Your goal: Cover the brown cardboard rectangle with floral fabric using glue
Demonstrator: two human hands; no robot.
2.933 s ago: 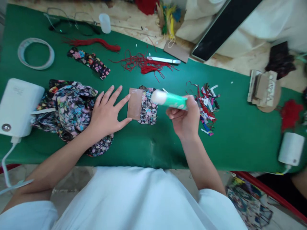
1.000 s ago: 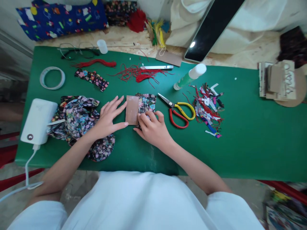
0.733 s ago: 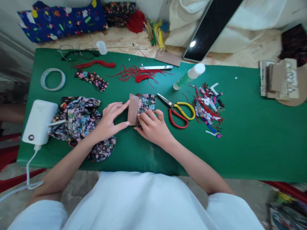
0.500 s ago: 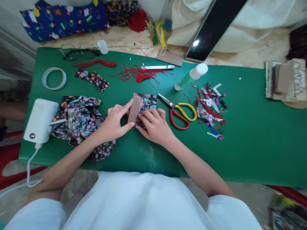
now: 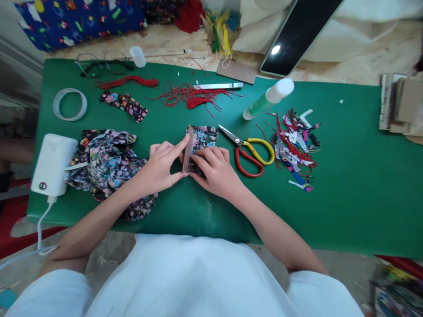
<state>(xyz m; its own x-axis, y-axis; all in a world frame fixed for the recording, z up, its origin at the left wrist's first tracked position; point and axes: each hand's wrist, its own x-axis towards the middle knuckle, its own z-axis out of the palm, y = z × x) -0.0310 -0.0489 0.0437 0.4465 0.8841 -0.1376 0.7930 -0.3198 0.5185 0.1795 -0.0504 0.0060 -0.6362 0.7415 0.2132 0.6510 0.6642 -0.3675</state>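
My left hand (image 5: pixel 161 165) grips a thin brown cardboard strip (image 5: pixel 187 152) by its edges, thumb at the near end and forefinger at the far end. The strip is tilted up along the left edge of a black floral fabric piece (image 5: pixel 206 136). On that fabric lies my right hand (image 5: pixel 216 169), its fingers bent and pressing the cloth by the strip; whether they pinch it is partly hidden. Scissors (image 5: pixel 244 145) with one yellow and one red handle lie half open just right of the fabric. A gathered floral cloth (image 5: pixel 110 165) rests left of my left hand.
A white power bank (image 5: pixel 54 165) with a cable sits at the left, below a tape roll (image 5: pixel 70 105). Red threads (image 5: pixel 188 97) and tweezers (image 5: pixel 220 85) lie at the back. A glue stick (image 5: pixel 267 99) stands near fabric scraps (image 5: pixel 295 145). Glasses (image 5: pixel 104 65) lie at back left.
The cardboard strip has tipped further up on its edge, so its face looks narrower. Both hands stay close to the same place. The view has shifted slightly.
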